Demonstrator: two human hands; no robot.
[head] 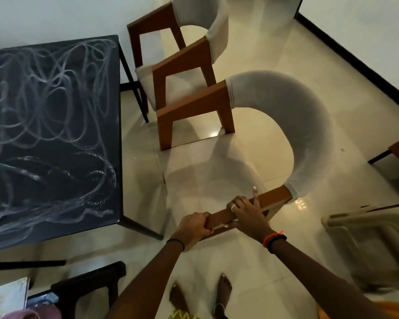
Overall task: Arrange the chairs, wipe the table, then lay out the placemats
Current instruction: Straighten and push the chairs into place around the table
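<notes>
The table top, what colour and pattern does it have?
The table top is black with whitish swirling smear marks, seen best in the head view.

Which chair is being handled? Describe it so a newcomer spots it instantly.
Start at the dark smeared table; two wooden chairs with grey curved backs stand on its right. It is the nearer chair, not the far chair by the wall: both hands, left hand and right hand, grip its armrest.

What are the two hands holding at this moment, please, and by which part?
Both the left hand and right hand grip the near chair by its wooden armrest.
</notes>
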